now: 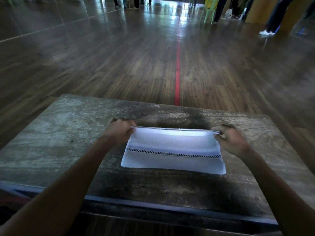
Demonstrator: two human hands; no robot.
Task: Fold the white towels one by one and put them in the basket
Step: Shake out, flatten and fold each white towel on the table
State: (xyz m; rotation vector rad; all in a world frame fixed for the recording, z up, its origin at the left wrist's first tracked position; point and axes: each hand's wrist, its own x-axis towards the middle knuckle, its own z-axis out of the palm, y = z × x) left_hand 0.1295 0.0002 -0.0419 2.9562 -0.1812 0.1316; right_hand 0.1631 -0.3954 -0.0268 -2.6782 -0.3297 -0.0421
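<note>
Head view: left hand [120, 131] and right hand [230, 138] pinch towel [173, 150] corners.

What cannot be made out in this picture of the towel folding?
- The basket: outside the head view's frame.
- The white towel with black checked stripe: layer count hidden under its top layer; left hand and right hand cover the far corners.
- The people behind: cut by the top edge, blurred.
</note>
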